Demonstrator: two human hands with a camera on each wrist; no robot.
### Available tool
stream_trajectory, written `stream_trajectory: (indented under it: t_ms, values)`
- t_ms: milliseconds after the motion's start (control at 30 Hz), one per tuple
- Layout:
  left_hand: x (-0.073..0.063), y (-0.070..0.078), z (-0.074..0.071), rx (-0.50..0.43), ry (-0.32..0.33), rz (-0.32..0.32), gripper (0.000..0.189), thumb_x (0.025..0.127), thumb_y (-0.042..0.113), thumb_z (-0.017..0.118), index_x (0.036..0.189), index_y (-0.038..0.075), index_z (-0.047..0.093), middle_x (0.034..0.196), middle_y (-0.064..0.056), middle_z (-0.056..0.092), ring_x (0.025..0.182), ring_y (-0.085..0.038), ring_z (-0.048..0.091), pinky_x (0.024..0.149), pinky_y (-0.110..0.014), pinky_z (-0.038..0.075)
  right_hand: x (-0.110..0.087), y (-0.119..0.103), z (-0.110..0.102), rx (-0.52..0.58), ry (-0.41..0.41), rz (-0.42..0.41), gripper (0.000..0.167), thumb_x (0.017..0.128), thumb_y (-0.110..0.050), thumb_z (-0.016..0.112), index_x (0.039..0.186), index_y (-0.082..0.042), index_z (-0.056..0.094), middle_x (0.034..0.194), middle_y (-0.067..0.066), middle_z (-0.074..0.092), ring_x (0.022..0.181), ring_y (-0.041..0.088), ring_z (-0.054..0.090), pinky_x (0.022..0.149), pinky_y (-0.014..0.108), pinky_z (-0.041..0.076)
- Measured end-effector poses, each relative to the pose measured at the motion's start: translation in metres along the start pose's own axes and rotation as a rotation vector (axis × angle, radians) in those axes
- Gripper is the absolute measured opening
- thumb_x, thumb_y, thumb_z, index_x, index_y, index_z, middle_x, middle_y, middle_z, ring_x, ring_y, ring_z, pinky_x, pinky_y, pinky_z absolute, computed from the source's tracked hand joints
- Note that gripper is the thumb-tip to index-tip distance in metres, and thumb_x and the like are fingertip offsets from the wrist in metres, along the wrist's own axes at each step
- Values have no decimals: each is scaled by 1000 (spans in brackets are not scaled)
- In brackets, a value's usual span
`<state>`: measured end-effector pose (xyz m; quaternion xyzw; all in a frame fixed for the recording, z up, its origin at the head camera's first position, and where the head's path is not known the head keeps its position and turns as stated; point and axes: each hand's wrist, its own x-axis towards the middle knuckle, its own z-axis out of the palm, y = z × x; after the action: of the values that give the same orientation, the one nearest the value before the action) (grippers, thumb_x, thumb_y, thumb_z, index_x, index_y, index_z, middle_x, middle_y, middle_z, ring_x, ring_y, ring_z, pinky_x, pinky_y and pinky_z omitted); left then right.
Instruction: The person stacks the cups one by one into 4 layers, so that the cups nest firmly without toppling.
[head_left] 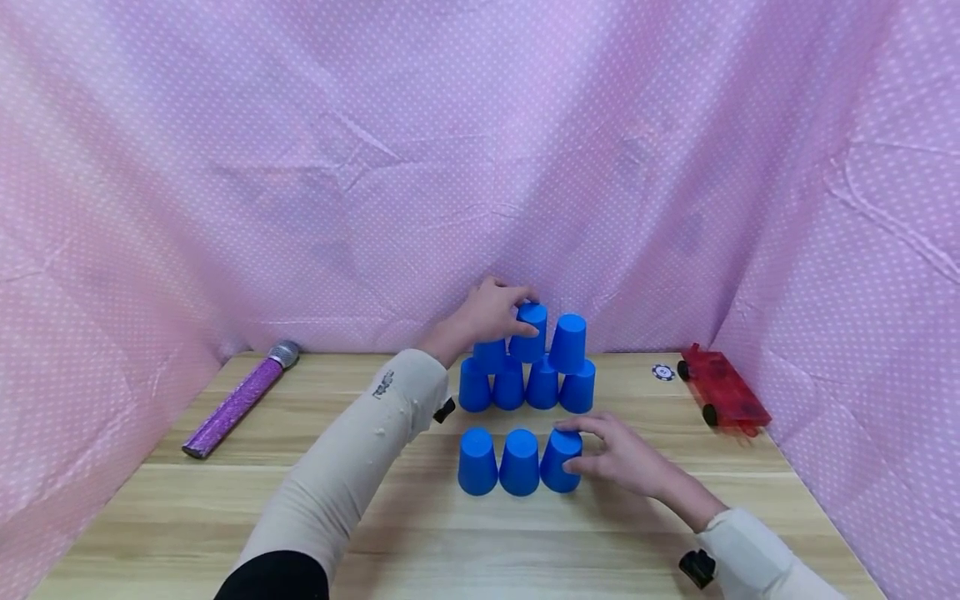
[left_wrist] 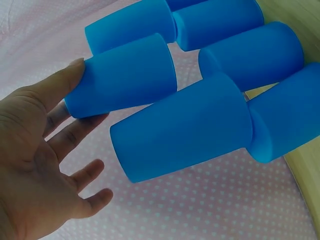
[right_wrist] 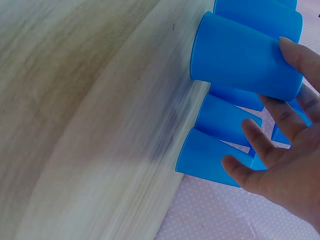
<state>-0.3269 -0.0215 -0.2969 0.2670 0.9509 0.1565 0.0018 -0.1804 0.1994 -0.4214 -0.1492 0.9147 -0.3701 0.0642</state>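
Upside-down blue cups form a stack at the back: several stand in the bottom row, three above. My left hand holds the middle upper cup near its top, thumb on one side and fingers on the other. That cup sits between two neighbours in the left wrist view. Closer to me, three more inverted cups stand in a line. At its right end my right hand grips the last cup between thumb and fingers; in the right wrist view this cup's rim is at the tabletop.
On the left of the wooden table lies a purple glittery microphone. A poker chip and a red toy car are at the right. Pink dotted cloth hangs behind and along both sides.
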Motion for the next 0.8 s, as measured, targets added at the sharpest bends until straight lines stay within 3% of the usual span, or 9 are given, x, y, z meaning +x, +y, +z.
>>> stream_trajectory:
  t_ms: [167,333,800]
  values:
    - [2,-1,5,31,7,-15,56,90,50,70,141,35,53,145,-6,54,143,-34,33,112,-58,37,-1,0,0,-4,2,-6,53,87,-33,79,135,-21,63,135,7,60,130,36,50,101,66,45]
    - [4,-1,10,55,0,-11,56,90,51,69,141,34,53,145,-6,54,144,-34,32,115,-60,31,-2,1,0,-2,1,-7,53,86,-34,79,135,-21,63,136,8,59,131,37,50,101,66,45]
    - [7,1,15,86,7,2,55,91,50,69,141,33,54,148,-10,51,146,-37,29,114,-63,32,-1,0,0,1,7,16,50,86,-34,79,133,-31,63,138,5,59,132,35,49,101,65,46]
